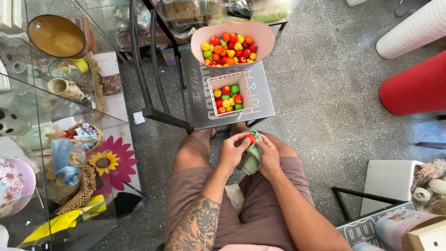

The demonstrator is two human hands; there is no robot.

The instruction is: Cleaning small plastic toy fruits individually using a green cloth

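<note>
Two hands meet over the person's lap: the left hand (pixel 231 149) pinches a small red fruit-shaped ball (pixel 250 138) in its fingertips, while the right hand (pixel 269 155) is closed on a green cloth (pixel 251 158) pressed against it, apparently so the ball can be wiped. Just ahead, on the near edge of a dark printed board (pixel 262 95), a small pink basket (pixel 211 83) holds similar balls within easy reach; a larger pink bowl (pixel 265 35) of them sits at its far edge.
</note>
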